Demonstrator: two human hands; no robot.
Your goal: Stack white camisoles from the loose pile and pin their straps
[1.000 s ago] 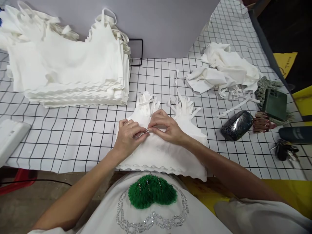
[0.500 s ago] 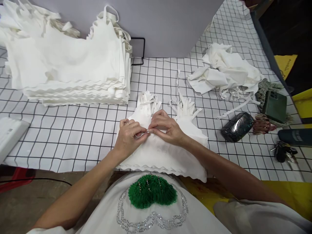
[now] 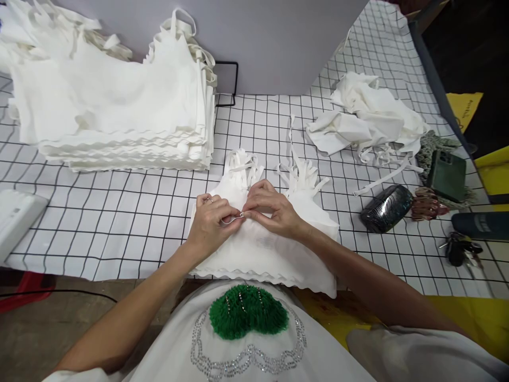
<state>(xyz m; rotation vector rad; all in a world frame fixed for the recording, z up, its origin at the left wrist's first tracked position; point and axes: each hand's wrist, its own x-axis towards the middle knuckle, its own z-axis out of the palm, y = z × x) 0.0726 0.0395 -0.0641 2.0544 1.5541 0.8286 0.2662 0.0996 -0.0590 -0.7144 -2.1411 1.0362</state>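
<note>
Both hands meet over a small pile of white strappy tops (image 3: 270,260) at the table's front edge. My left hand (image 3: 212,220) is closed, its thumb and forefinger pinching a thin white strap (image 3: 234,218). My right hand (image 3: 272,209) pinches the same strap at a tiny white piece, perhaps a strap slider, right beside the left fingertips. A loop of the strap hangs below the left fingers. Fringed bunches of straps lie at the pile's far side, beyond my hands.
A tall stack of white tops (image 3: 119,106) lies at the left. Crumpled white garments (image 3: 369,114) are at the right, near a black glasses case (image 3: 386,208), a brown hair claw (image 3: 424,204), a green phone (image 3: 448,175) and keys (image 3: 461,249). A grey panel (image 3: 274,48) stands behind.
</note>
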